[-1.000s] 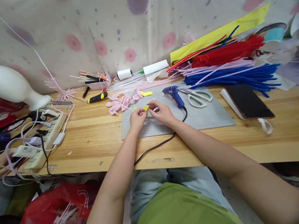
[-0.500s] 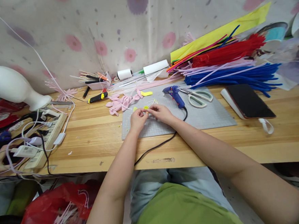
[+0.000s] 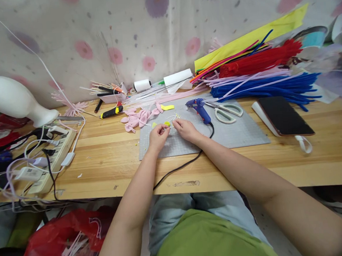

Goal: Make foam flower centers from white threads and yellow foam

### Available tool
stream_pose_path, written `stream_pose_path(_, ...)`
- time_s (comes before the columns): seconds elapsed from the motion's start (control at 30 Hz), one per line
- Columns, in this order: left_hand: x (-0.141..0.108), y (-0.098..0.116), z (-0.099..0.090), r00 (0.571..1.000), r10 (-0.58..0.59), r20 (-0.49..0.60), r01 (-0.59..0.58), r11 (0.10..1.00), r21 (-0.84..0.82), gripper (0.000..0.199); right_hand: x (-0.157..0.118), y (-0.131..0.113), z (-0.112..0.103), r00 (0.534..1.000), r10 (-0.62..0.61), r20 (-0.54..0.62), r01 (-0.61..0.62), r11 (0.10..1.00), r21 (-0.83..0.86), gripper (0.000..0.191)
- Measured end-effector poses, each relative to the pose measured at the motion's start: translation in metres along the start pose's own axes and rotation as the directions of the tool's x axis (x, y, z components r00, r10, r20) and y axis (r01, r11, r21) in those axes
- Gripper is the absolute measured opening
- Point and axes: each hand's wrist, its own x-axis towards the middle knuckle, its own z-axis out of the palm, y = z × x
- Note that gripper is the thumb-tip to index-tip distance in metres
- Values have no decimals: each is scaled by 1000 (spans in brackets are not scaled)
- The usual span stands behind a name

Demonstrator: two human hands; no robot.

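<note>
Over the left part of the grey cutting mat (image 3: 236,133), my left hand (image 3: 158,136) is closed in a pinch on something too small to make out. A small gap to its right, my right hand (image 3: 185,129) is also pinched, its fingertips near some thin white stems (image 3: 176,116). Small yellow pieces (image 3: 167,124) lie just beyond my fingertips. Pink fabric-like pieces (image 3: 138,118) are to the left, beside a yellow strip (image 3: 167,107). A blue glue gun (image 3: 199,109) rests right of my right hand, next to open scissors (image 3: 227,112).
Blue stems (image 3: 264,86) and red stems (image 3: 254,59) are piled at the back right. A phone-like black device (image 3: 285,115) lies at the right. The power strip (image 3: 54,159) with tangled cables is at the left. A black cord (image 3: 179,167) crosses the table's front.
My right hand has moved slightly right, away from my left hand, opening a gap between the fingertips. Another person's hand at the far left, by the cables, is gone from view.
</note>
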Motion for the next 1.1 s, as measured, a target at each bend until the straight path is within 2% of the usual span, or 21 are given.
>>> stream_pose_path(0.17, 0, 5, 0, 1000, -28, 3, 28, 998, -58, 9, 0, 0, -4, 998, -11, 54, 7, 997, 76, 33)
stream_pose_path(0.4, 0, 4, -1, 1000, -2, -2, 2, 1000, -22, 11, 2, -6, -8, 994, 5, 108, -23, 986, 167, 13)
stream_pose_path(0.7, -1, 7, -1, 999, 1, -43, -3, 1000, -31, 12, -1, -8, -11, 985, 45, 167, -83, 971, 224, 15)
stream_pose_path(0.87, -1, 6, -1, 999, 18, -43, -19, 999, -36, 11, 2, -5, -10, 992, 29, 122, -50, 983, 174, 19)
stream_pose_path(0.97, -1, 5, -1, 999, 22, -35, -23, 999, -31, 11, 4, -3, -9, 992, 49, 115, -62, 991, 115, 29)
stream_pose_path(1.1, -1, 5, -1, 999, 27, -27, -28, 999, -23, 10, 4, 1, -8, 990, 57, 131, -74, 989, 129, 40)
